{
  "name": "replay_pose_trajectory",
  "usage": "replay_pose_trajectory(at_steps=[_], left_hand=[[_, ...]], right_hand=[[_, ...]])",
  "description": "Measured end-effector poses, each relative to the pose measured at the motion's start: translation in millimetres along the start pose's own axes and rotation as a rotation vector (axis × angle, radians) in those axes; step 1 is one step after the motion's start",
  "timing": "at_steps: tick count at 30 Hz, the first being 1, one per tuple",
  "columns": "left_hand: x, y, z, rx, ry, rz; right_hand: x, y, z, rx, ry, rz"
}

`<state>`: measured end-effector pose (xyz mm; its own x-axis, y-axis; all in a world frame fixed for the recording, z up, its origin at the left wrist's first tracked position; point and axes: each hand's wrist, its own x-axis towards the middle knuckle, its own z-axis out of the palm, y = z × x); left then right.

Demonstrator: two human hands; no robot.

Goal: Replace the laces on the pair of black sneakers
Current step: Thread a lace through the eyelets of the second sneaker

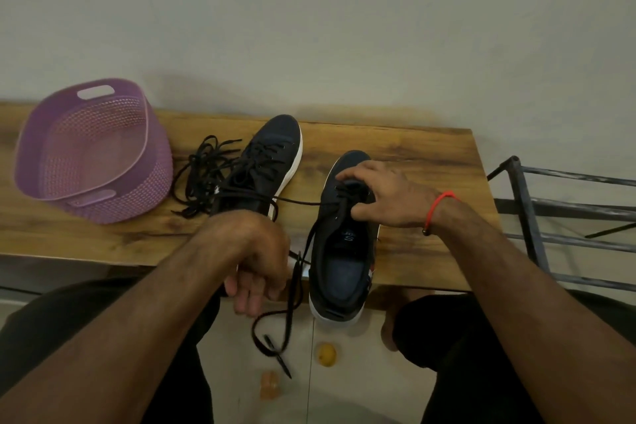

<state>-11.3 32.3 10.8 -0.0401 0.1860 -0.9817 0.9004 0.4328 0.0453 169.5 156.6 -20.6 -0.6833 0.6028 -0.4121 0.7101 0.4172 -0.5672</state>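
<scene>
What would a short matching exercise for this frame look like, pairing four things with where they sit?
Things:
1. purple basket
2. loose laces
3. near sneaker
4. red wristband

Places:
A. heel overhanging the table's front edge
B. on the right arm
C. far left of the table
D. piled between the basket and the far sneaker

Pairs: 1-C, 2-D, 3-A, 4-B
</scene>
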Motion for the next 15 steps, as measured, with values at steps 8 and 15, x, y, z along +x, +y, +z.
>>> replay_pose_trajectory(at_steps=[8, 15], left_hand=[[26.6, 6.3, 3.3, 0.014, 0.764, 0.109], [34.6, 10.4, 7.6, 0.21, 0.779, 0.268]], right_hand=[[-0.8, -0.2, -0.4, -0.052, -0.004, -0.009], [-5.8, 3.6, -3.6, -0.144, 0.011, 0.007]])
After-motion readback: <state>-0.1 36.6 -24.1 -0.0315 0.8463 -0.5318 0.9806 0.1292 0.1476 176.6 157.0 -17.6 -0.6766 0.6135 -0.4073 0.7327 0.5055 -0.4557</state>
